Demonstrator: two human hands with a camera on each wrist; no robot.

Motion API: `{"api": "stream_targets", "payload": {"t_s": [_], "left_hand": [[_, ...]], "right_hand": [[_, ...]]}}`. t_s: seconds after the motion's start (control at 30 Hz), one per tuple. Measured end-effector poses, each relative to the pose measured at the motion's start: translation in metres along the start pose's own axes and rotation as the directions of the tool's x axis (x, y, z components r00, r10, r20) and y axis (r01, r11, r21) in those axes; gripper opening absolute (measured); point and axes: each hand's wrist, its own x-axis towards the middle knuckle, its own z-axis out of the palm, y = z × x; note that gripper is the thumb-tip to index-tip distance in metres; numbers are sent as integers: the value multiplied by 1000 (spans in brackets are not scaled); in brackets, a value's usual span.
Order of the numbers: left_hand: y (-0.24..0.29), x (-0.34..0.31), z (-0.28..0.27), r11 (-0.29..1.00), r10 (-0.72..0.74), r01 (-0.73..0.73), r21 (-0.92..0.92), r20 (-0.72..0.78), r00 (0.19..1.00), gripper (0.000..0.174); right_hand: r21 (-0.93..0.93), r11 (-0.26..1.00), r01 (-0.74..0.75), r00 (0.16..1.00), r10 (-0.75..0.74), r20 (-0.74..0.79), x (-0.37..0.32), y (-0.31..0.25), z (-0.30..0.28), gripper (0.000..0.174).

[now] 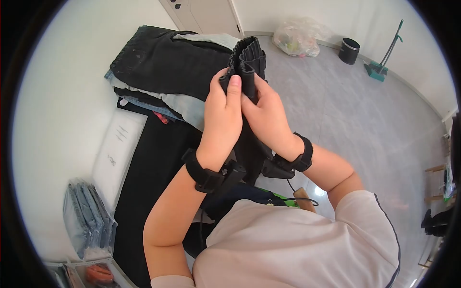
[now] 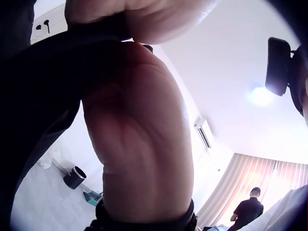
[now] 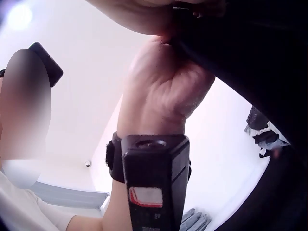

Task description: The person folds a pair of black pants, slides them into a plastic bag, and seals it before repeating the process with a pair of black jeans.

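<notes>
Both hands hold up a black garment by its gathered, elastic-looking edge [image 1: 248, 55] in the head view. The left hand [image 1: 224, 108] pinches the near left side, thumb on top. My right hand [image 1: 268, 113] grips the right side, its thumb close to the left one. The rest of the black cloth hangs below the hands, partly hidden by the wrists. Dark cloth [image 2: 43, 91] fills the left of the left wrist view, and dark cloth [image 3: 269, 53] covers the upper right of the right wrist view.
Folded trousers [image 1: 163, 62] lie stacked beyond the hands on a black surface [image 1: 144, 177]. Left of it are a clear plastic bag [image 1: 117, 149] and bagged grey items [image 1: 86, 216]. A bin [image 1: 349, 51], a stuffed bag [image 1: 298, 38] and a broom [image 1: 391, 48] stand along the wall.
</notes>
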Motion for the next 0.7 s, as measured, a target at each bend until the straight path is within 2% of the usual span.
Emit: {"api": "stream_targets", "payload": {"t_s": [0.07, 0.1, 0.13, 0.2, 0.23, 0.27, 0.37, 0.43, 0.47, 0.5, 0.53, 0.6, 0.7], "left_hand": [[-1, 1, -4, 976, -159, 164, -143, 43, 986, 46], [0, 0, -5, 965, -179, 181, -189, 30, 983, 43], [-4, 1, -6, 966, -178, 181, -186, 32, 983, 43], [-9, 4, -9, 888, -188, 196, -416, 60, 980, 47], [-4, 1, -11, 842, -210, 237, -485, 111, 972, 48], [1, 3, -13, 868, -190, 244, -433, 165, 968, 43], [-1, 9, -26, 879, -273, 352, -323, 264, 925, 34], [1, 6, -30, 877, -250, 260, -404, 77, 965, 29], [2, 7, -33, 876, -249, 257, -407, 73, 966, 29], [5, 7, -38, 870, -250, 249, -425, 54, 967, 29], [6, 8, -43, 864, -248, 237, -443, 34, 968, 28], [7, 9, -54, 844, -201, 196, -500, 46, 979, 26], [14, 7, -61, 844, -176, 190, -502, 76, 981, 25]], "right_hand": [[1, 996, 87, 996, -87, -25, -3, 10, 7, 51], [-56, 986, 159, 987, -159, -2, -3, 8, 7, 56], [-54, 986, 159, 987, -159, -4, -5, 3, 7, 56], [-105, 978, 182, 983, -176, 59, -10, -6, 6, 61], [-46, 970, 238, 968, -233, 89, -11, -4, 7, 66], [49, 960, 276, 949, -280, 142, -11, 2, 8, 68], [102, 949, 297, 930, -312, 195, -16, -4, -1, 66], [221, 948, 230, 883, -299, 363, -13, -13, -21, 58], [148, 959, 242, 855, -282, 435, -6, -15, -39, 46], [-6, 896, 444, 825, -406, 392, 2, -13, -58, 43], [-165, 772, 613, 765, -528, 369, 12, -11, -76, 40], [-413, 653, 634, 768, -595, 239, 26, -15, -101, 35], [-416, 666, 619, 785, -527, 325, 45, -20, -113, 29]]}}
